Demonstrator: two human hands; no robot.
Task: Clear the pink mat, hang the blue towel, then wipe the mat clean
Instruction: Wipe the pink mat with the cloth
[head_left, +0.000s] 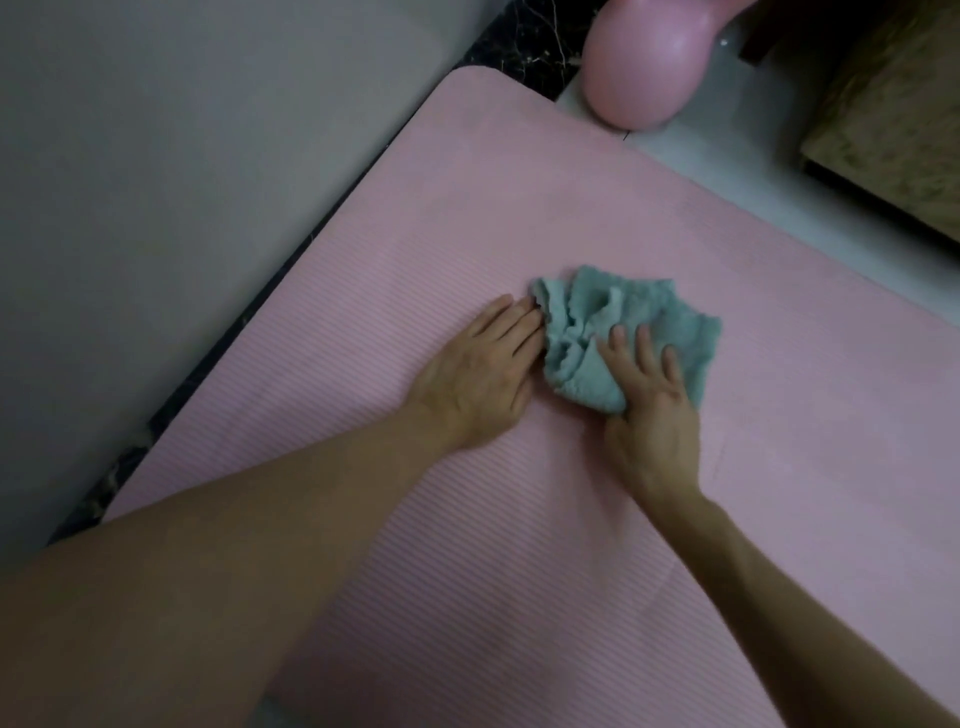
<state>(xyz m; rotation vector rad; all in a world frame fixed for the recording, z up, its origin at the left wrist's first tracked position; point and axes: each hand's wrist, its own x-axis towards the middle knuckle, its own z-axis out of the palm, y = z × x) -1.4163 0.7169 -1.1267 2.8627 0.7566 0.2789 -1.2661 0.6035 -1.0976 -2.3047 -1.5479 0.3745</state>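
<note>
Head view: grey floor (182, 156) fills the upper left. The pink mat (519, 208), finely ribbed, has its long left edge running from lower left up to a rounded corner at top centre. At centre, the left hand (480, 374) lies flat on it, fingers straight and together, tips touching a crumpled teal cloth (582, 322). The right hand (649, 415) presses the cloth, fingers straight and spread. A pink ball (639, 57) sits upper right.
</note>
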